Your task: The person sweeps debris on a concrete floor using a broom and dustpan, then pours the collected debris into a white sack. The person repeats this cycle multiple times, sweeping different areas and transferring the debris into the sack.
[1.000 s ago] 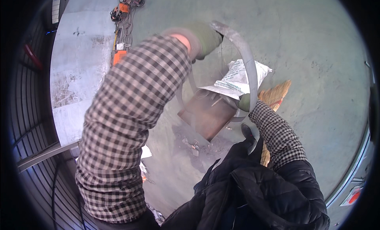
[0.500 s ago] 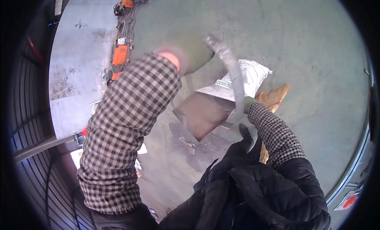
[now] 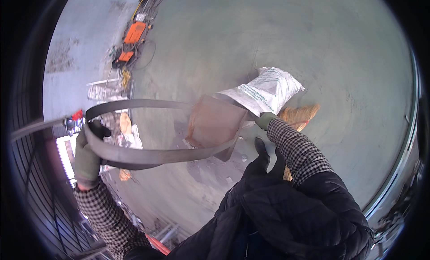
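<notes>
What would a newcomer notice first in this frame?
A long grey metal strip bent into a wide loop, held by the gloved left hand at left and the right hand at centre. Behind it on the concrete floor lie a rusty plate and a white sack.

Long grey metal strip (image 3: 148, 156), looped

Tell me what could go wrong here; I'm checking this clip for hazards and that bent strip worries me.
1. The long grey metal strip is bowed into a loop between the gloved left hand and right hand; if either grip slips, it may spring back toward the person.
2. Its thin edges could cut through the gloves.
3. The rusty brown metal box, white woven sack and scattered debris on the grey concrete floor below could cause tripping.
</notes>
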A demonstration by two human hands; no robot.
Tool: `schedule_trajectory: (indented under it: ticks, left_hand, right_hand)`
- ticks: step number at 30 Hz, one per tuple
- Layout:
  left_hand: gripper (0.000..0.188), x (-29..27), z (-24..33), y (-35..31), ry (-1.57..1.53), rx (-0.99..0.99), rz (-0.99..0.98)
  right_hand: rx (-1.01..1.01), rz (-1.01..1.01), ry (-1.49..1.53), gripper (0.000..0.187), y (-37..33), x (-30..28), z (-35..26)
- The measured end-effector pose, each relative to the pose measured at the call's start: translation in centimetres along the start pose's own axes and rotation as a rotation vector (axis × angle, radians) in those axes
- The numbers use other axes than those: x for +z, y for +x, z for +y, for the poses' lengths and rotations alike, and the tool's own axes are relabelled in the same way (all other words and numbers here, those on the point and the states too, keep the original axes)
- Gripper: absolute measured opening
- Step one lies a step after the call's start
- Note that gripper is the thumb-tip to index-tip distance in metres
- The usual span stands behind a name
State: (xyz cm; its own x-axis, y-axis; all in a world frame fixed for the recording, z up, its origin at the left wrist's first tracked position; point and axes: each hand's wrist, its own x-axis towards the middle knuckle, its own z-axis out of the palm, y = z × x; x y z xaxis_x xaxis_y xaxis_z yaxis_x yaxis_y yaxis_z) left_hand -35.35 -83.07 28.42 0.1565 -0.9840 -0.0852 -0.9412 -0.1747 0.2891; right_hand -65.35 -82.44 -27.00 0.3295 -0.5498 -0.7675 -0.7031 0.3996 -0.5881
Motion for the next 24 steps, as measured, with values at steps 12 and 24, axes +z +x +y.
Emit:
schedule_trajectory:
  ticks: [12, 24]
  left_hand:
    - [0.02, 1.6, -15.0, -21.0, -0.368, -0.387, 0.16]
    - [0.033, 14.4, -27.4, -40.1, -0.759, -0.745, 0.313]
  right_hand:
    - [0.101, 0.018, 0.223, 0.048, 0.5, 4.6, -0.3]
    - [0.011, 0.323, -0.106, 0.059, -4.7, 8.4, 6.6]
